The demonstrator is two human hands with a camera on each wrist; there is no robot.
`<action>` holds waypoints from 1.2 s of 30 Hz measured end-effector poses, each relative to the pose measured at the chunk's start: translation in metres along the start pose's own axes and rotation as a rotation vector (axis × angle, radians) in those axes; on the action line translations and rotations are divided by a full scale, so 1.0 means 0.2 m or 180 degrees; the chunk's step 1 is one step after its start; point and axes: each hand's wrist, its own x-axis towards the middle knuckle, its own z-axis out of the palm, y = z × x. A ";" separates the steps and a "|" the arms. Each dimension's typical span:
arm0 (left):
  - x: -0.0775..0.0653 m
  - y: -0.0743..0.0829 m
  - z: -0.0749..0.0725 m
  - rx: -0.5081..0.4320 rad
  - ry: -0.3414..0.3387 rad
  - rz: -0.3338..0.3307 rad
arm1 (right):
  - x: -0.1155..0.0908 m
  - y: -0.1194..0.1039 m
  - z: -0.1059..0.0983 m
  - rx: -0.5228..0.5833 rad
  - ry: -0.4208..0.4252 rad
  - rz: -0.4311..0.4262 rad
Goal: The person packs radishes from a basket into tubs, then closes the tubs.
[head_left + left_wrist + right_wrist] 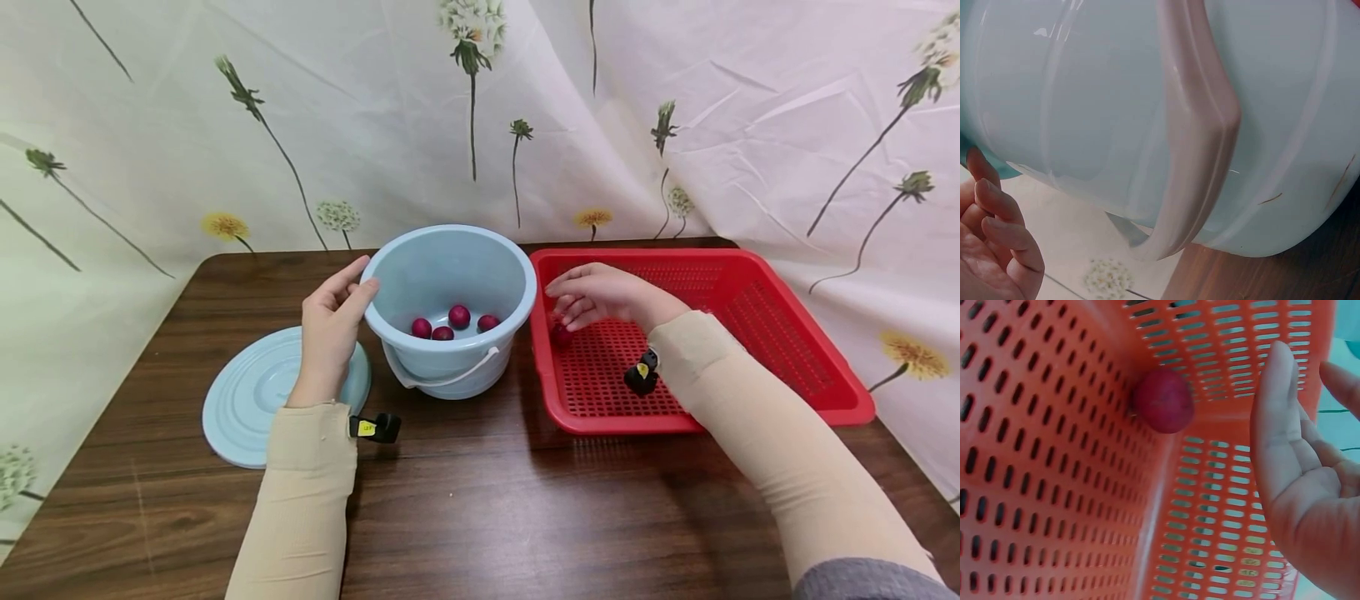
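Note:
A light-blue bucket (450,367) with a white handle (1200,131) stands upright at mid-table. Several small, round, dark-red fruits (459,317) lie on its bottom. The left hand (330,333) is at the bucket's left rim, its thumb over the edge; in the left wrist view its other fingers (1004,215) curl loosely beside the wall. To the right, inside a red perforated basket (701,423), the right hand (600,293) hovers with nothing in its grasp. One dark-red fruit (1163,400) lies in the basket's corner near that hand, partly hidden in the head view.
A round light-blue lid (240,408) lies flat on the brown wooden table (465,517), left of the bucket and partly under the left forearm. Behind the table hangs a white cloth (390,125) printed with dandelions. The basket stands close beside the bucket.

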 end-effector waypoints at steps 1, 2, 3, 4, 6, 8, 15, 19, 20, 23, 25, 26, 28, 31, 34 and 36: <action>0.00 0.00 0.00 0.0002 0.0004 -0.0004 | 0.00 0.01 0.00 -0.0041 -0.0033 0.0026; -0.01 0.00 0.00 0.0003 0.0009 -0.0006 | 0.01 0.01 0.00 -0.0074 -0.0063 0.0050; -0.01 0.01 0.00 0.0008 0.0017 -0.0013 | 0.01 0.02 0.00 -0.0105 -0.0089 0.0070; -0.02 0.01 0.00 0.0007 0.0022 -0.0015 | 0.01 0.03 0.00 -0.0117 -0.0109 0.0092; -0.02 0.02 0.01 0.0009 0.0031 -0.0014 | 0.01 0.04 -0.01 -0.0146 -0.0150 0.0128; -0.02 0.01 0.00 0.0007 0.0029 -0.0012 | 0.02 0.05 -0.01 -0.0192 -0.0164 0.0184; -0.02 0.01 0.00 0.0005 0.0023 0.0000 | 0.03 0.08 -0.01 -0.0403 -0.0252 0.0396; -0.02 0.01 0.00 0.0006 0.0017 0.0005 | 0.02 0.09 0.00 -0.0539 -0.0199 0.0560; -0.02 0.01 0.00 0.0012 0.0021 0.0007 | 0.02 0.09 0.00 -0.0572 -0.0179 0.0607; -0.02 0.01 0.00 0.0028 0.0027 0.0010 | 0.02 0.09 0.01 -0.0658 -0.0177 0.0741; -0.02 0.01 0.00 0.0043 0.0030 0.0011 | 0.02 0.09 0.01 -0.0705 -0.0217 0.0798; -0.02 0.01 0.00 0.0046 0.0031 0.0012 | 0.03 0.10 0.01 -0.0715 -0.0232 0.0824; -0.02 0.01 0.00 0.0041 0.0032 0.0008 | 0.03 0.10 0.01 -0.0734 -0.0269 0.0863; -0.02 0.01 0.00 0.0034 0.0038 0.0001 | 0.04 0.11 0.01 -0.0765 -0.0309 0.0884; -0.02 0.01 0.00 0.0037 0.0044 -0.0001 | 0.04 0.11 0.01 -0.0787 -0.0326 0.0890; -0.02 0.01 0.00 0.0047 0.0046 0.0005 | 0.04 0.11 0.02 -0.0792 -0.0312 0.0897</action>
